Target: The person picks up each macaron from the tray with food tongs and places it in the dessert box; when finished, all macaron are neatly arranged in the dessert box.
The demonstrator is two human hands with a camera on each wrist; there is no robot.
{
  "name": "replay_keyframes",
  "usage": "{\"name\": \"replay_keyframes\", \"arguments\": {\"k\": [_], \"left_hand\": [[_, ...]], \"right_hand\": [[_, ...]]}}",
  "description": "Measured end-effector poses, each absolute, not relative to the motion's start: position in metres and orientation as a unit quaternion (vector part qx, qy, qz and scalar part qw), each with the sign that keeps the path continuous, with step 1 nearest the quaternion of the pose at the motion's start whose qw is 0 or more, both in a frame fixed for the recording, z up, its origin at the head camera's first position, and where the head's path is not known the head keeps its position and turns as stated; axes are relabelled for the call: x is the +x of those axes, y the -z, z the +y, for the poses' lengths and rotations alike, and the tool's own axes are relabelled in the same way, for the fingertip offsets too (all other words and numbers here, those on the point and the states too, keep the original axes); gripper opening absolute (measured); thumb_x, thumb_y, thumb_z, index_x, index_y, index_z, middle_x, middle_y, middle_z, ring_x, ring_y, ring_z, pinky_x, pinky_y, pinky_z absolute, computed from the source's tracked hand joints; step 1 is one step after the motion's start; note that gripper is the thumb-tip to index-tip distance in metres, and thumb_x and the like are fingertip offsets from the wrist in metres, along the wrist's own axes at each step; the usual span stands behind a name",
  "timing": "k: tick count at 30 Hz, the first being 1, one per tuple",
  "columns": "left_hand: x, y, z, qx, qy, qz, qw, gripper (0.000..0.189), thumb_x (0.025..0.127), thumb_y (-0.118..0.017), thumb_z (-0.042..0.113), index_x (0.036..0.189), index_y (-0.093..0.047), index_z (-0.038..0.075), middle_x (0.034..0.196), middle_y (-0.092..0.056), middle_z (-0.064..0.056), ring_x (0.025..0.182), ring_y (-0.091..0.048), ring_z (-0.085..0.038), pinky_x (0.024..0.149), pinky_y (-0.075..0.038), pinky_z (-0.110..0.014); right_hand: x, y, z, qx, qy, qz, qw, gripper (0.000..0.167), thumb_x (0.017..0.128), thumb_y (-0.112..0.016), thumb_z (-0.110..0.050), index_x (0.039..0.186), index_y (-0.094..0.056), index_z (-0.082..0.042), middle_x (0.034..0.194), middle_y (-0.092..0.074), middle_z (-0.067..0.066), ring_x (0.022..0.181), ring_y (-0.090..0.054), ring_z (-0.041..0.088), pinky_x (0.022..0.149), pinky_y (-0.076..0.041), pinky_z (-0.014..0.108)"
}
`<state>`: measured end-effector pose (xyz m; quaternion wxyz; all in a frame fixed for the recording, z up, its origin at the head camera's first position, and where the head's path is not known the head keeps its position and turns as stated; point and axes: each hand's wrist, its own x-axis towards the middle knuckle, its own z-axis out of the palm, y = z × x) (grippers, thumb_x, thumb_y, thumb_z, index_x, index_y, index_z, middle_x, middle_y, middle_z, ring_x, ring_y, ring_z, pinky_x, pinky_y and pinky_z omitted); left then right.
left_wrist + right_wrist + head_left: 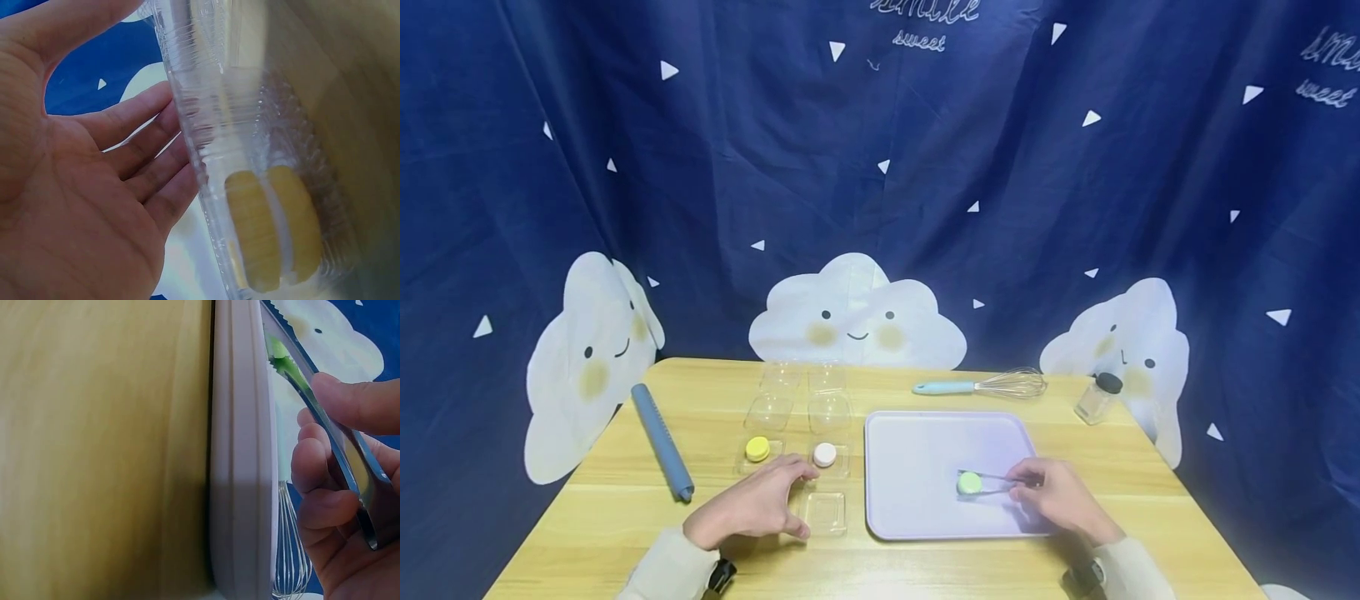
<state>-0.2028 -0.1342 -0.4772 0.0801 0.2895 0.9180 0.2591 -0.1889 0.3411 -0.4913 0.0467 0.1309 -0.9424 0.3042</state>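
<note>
My right hand point(1060, 496) grips metal tongs point(350, 450) over the lilac tray point(917, 467). Between the tong tips sits a green macaron point(969, 482); whether it touches the tray I cannot tell. At the left, my left hand point(760, 500) has its thumb and fingers spread beside a clear plastic container point(826, 515). Its palm and loosely extended fingers show in the left wrist view, close to the container wall. A yellow macaron point(757, 448) and a pale pink macaron point(824, 454) rest in separate clear compartments.
A whisk point(981, 386) with a light blue handle lies behind the tray. Toward the right back stands a black-capped clear jar point(1097, 398). On the left lies a blue-grey rod-shaped thing point(662, 443). A dark blue curtain point(880, 167) hangs behind the wooden table point(910, 575).
</note>
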Motion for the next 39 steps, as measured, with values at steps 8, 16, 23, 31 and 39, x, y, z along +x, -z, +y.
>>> {"name": "replay_keyframes", "arguments": {"k": [8,16,23,31,39], "left_hand": [[-0.205,0.477,-0.134,0.293,-0.256,0.918,0.073,0.072,0.067,-0.092,0.035,0.126,-0.064,0.005,0.13,-0.063,-0.007,0.126,-0.057,-0.033,0.109,-0.047,-0.057],[-0.202,0.478,-0.136,0.295,-0.261,0.916,0.075,0.074,0.065,-0.093,0.036,0.125,-0.064,0.005,0.128,-0.064,-0.008,0.125,-0.057,-0.034,0.109,-0.047,-0.058],[-0.204,0.48,-0.136,0.293,-0.263,0.916,0.074,0.074,0.065,-0.093,0.036,0.126,-0.064,0.005,0.133,-0.063,-0.012,0.128,-0.056,-0.036,0.111,-0.046,-0.059],[-0.204,0.479,-0.136,0.295,-0.261,0.916,0.077,0.074,0.066,-0.092,0.037,0.126,-0.064,0.005,0.131,-0.063,-0.009,0.127,-0.057,-0.035,0.109,-0.047,-0.058],[-0.203,0.478,-0.136,0.299,-0.264,0.914,0.074,0.076,0.064,-0.094,0.035,0.127,-0.064,0.004,0.128,-0.063,-0.009,0.123,-0.058,-0.033,0.108,-0.048,-0.057]], "right_hand": [[-0.192,0.489,0.343,0.11,-0.326,-0.937,0.055,0.017,0.081,-0.081,-0.017,0.098,-0.077,-0.019,0.094,-0.077,-0.006,0.089,-0.068,0.006,0.084,-0.056,0.024],[-0.193,0.485,0.345,0.092,-0.333,-0.934,0.095,0.017,0.08,-0.083,-0.016,0.096,-0.078,-0.018,0.096,-0.079,0.0,0.088,-0.071,0.007,0.083,-0.06,0.026],[-0.195,0.475,0.345,0.062,-0.372,-0.921,0.098,0.019,0.084,-0.08,-0.014,0.102,-0.077,-0.01,0.1,-0.079,0.007,0.087,-0.071,0.004,0.081,-0.06,0.022],[-0.198,0.463,0.343,0.04,-0.388,-0.912,0.128,0.024,0.085,-0.08,-0.014,0.108,-0.076,-0.006,0.104,-0.078,0.015,0.083,-0.068,-0.004,0.073,-0.059,0.019],[-0.201,0.449,0.337,0.012,-0.414,-0.893,0.176,0.024,0.086,-0.081,-0.017,0.107,-0.077,-0.006,0.106,-0.078,0.017,0.084,-0.064,-0.013,0.078,-0.056,0.013]]}}
